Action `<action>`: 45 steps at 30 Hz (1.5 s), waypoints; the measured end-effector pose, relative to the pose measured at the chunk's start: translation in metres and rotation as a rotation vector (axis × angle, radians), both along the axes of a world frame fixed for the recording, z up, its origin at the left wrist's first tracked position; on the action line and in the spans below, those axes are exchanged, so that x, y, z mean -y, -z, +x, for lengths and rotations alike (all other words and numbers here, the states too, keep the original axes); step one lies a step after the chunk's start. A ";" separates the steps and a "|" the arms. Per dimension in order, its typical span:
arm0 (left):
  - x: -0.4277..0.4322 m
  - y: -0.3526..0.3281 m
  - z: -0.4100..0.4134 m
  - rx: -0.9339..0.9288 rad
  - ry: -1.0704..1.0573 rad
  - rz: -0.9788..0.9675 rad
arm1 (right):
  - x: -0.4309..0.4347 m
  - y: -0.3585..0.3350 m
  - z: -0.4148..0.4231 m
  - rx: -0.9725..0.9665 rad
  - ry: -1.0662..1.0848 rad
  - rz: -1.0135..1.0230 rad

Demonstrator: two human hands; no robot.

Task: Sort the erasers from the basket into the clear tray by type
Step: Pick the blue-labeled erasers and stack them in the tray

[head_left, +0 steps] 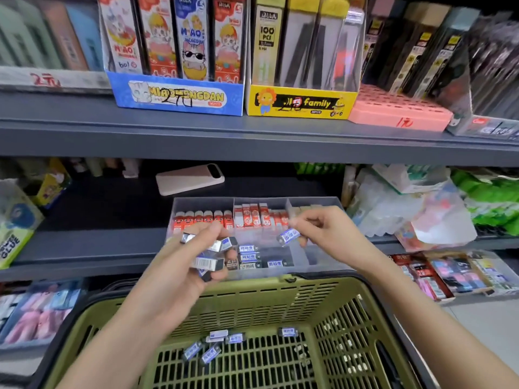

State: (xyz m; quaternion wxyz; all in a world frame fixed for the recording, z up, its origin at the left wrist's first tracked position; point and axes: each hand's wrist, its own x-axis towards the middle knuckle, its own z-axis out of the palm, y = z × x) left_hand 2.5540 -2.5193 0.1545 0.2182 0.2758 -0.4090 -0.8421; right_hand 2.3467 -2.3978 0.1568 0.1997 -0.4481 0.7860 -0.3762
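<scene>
The clear tray (323, 259) sits on the lower shelf, split into compartments. Red-and-white erasers (203, 218) stand in its back left section, other red ones (254, 216) in the back middle, and dark erasers with blue-white labels (248, 256) lie in the front. My left hand (196, 256) grips a bunch of several dark erasers (206, 262) over the tray's front left corner. My right hand (323, 228) pinches one blue-labelled eraser (289, 236) above the tray. The green basket (252, 293) below holds several more blue-labelled erasers (213, 345).
A pale power bank (189, 179) lies behind the tray. Clear plastic packets (407, 209) crowd the shelf to the right, glue boxes (14, 234) to the left. The upper shelf carries a blue display box (179, 96), a yellow one (300, 103) and a pink tray (398, 110).
</scene>
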 end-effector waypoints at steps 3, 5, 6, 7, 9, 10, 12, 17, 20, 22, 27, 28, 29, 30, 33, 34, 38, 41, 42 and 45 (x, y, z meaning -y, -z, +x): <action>0.007 0.000 -0.002 0.018 -0.022 -0.071 | 0.015 0.003 -0.002 -0.189 -0.036 0.076; 0.010 0.002 -0.003 0.046 -0.041 -0.101 | 0.024 0.004 0.000 -0.414 -0.083 0.181; 0.012 0.003 -0.003 0.054 -0.044 -0.114 | 0.028 0.005 0.001 -0.535 -0.120 0.238; 0.013 0.003 -0.004 0.055 -0.044 -0.126 | 0.033 0.006 0.003 -0.653 -0.160 0.283; 0.015 0.004 -0.006 0.055 -0.045 -0.136 | 0.041 0.010 0.004 -0.824 -0.229 0.337; 0.015 0.004 -0.006 0.065 -0.045 -0.139 | 0.044 0.014 0.005 -0.868 -0.257 0.351; 0.016 0.004 -0.007 0.080 -0.038 -0.140 | 0.049 0.023 0.006 -0.933 -0.309 0.370; 0.019 0.001 -0.010 0.097 -0.022 -0.160 | 0.052 0.039 0.009 -0.967 -0.389 0.323; 0.023 0.000 -0.010 0.094 -0.021 -0.177 | 0.047 0.036 0.005 -0.891 -0.400 0.233; 0.024 0.001 -0.009 0.093 -0.019 -0.182 | 0.043 0.028 0.001 -0.880 -0.385 0.190; 0.026 0.007 -0.003 0.075 -0.021 -0.198 | 0.036 0.021 -0.009 -0.935 -0.421 0.086; 0.027 0.008 -0.001 0.072 -0.022 -0.204 | 0.036 0.020 -0.008 -1.003 -0.432 0.083; 0.027 0.009 0.000 0.068 -0.019 -0.215 | 0.036 0.021 -0.007 -1.058 -0.441 0.078; 0.027 0.010 0.001 0.066 -0.020 -0.225 | 0.035 0.022 -0.006 -1.067 -0.453 0.067; 0.026 0.012 0.004 0.060 -0.023 -0.237 | 0.035 0.029 -0.003 -0.947 -0.491 0.044; 0.025 0.013 0.005 0.057 -0.019 -0.232 | 0.036 0.031 -0.002 -0.931 -0.502 0.096; 0.022 0.014 0.004 0.039 0.015 -0.231 | 0.045 0.040 0.001 -1.042 -0.535 0.396; 0.021 0.014 0.004 0.035 0.022 -0.226 | 0.048 0.037 0.000 -1.075 -0.523 0.420; 0.021 0.015 0.003 0.033 0.019 -0.221 | 0.048 0.037 -0.001 -1.103 -0.533 0.406; 0.021 0.016 0.003 0.039 0.016 -0.212 | 0.049 0.035 0.000 -1.135 -0.544 0.414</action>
